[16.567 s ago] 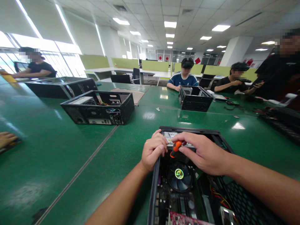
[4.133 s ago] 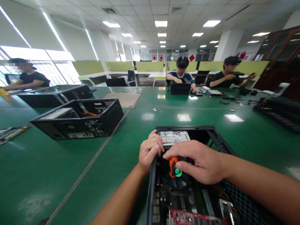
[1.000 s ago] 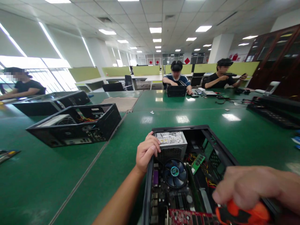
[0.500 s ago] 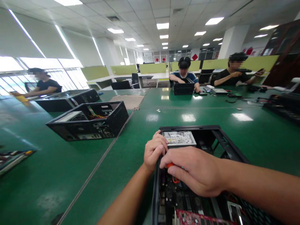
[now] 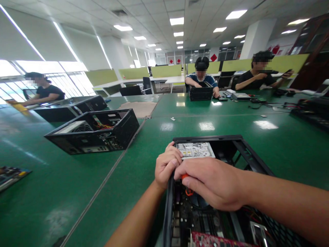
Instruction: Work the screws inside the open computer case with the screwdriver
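Note:
An opened black computer case (image 5: 208,138) lies in front of me, with a silver power supply (image 5: 196,150) in its far left corner. My left hand (image 5: 166,168) is closed over the case's left edge beside the power supply. Just right of it, my right hand (image 5: 213,181) is closed around a small orange-handled tool (image 5: 184,176); most of the tool is hidden by the fingers, so its exact kind does not show. Under that hand are an orange cable loop (image 5: 189,192) and a dark fan (image 5: 202,202). A red circuit card (image 5: 218,239) sits nearest to me.
Another open computer case (image 5: 95,133) stands to the left on the green table (image 5: 123,192). A circuit board (image 5: 12,176) lies at the left edge. Across the table, a person (image 5: 202,80) works at a black case; other people sit left and right. Cables (image 5: 267,105) lie at the right.
The view has shifted slightly, so the surroundings sit a little differently. Both hands keep nearly the same places on the case, the right one still around the orange handle.

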`<state>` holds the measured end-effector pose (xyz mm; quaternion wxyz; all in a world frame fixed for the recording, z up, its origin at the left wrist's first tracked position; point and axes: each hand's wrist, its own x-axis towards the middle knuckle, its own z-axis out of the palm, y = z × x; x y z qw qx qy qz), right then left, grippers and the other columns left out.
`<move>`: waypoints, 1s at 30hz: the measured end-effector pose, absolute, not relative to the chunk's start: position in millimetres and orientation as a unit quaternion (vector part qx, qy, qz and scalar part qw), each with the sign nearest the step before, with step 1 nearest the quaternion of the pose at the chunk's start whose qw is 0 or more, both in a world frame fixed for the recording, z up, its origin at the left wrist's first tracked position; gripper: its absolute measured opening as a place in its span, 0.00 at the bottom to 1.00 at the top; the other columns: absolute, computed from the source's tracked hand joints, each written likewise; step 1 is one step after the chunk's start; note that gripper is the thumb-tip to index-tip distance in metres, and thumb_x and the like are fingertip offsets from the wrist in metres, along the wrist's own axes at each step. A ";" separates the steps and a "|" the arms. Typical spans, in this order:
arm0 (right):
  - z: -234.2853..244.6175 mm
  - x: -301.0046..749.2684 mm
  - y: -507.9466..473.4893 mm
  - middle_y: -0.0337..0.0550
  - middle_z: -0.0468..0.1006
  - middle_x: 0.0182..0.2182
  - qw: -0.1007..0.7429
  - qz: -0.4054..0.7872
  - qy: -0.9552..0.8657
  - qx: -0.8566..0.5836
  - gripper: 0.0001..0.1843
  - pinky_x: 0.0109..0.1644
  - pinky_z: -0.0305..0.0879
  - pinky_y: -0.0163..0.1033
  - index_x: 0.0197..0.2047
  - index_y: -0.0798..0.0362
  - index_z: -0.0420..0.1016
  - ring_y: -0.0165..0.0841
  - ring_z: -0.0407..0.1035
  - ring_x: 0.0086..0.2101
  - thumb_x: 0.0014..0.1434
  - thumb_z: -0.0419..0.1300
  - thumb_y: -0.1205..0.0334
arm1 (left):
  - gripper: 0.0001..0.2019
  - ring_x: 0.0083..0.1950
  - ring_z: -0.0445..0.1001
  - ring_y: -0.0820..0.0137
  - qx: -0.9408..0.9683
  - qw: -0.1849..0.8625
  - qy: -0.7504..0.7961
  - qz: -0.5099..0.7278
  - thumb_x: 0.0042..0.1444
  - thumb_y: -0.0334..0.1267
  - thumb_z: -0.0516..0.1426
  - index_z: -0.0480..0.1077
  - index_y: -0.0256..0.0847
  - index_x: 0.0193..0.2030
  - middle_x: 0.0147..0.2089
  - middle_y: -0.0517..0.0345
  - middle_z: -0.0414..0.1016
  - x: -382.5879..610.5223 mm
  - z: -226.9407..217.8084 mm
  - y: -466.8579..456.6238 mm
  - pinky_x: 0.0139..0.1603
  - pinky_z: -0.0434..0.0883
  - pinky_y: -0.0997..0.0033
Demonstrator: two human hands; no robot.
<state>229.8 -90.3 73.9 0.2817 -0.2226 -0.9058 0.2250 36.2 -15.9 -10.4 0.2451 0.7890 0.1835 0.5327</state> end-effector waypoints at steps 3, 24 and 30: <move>74.2 228.1 -90.7 0.44 0.76 0.39 0.272 0.227 -0.908 -0.222 0.10 0.50 0.66 0.37 0.47 0.59 0.72 0.32 0.67 0.39 0.69 0.50 0.69 | 0.24 0.35 0.74 0.64 0.788 0.244 0.182 0.535 0.68 0.45 0.49 0.66 0.40 0.20 0.22 0.57 0.71 36.4 -10.0 -16.0 0.69 0.58 0.49; 71.4 228.9 -85.6 0.43 0.79 0.34 0.309 0.199 -0.911 -0.189 0.12 0.44 0.68 0.35 0.44 0.56 0.81 0.31 0.72 0.35 0.67 0.62 0.56 | 0.25 0.36 0.74 0.64 0.793 0.239 0.189 0.528 0.68 0.46 0.47 0.65 0.41 0.19 0.22 0.57 0.73 36.2 -7.2 -17.1 0.68 0.59 0.48; 70.9 232.1 -85.6 0.44 0.80 0.34 0.357 0.198 -0.902 -0.142 0.16 0.45 0.71 0.36 0.48 0.57 0.83 0.32 0.74 0.35 0.62 0.67 0.55 | 0.26 0.36 0.74 0.65 0.795 0.238 0.182 0.527 0.68 0.46 0.48 0.65 0.41 0.19 0.22 0.57 0.72 36.2 -7.2 -15.2 0.69 0.59 0.49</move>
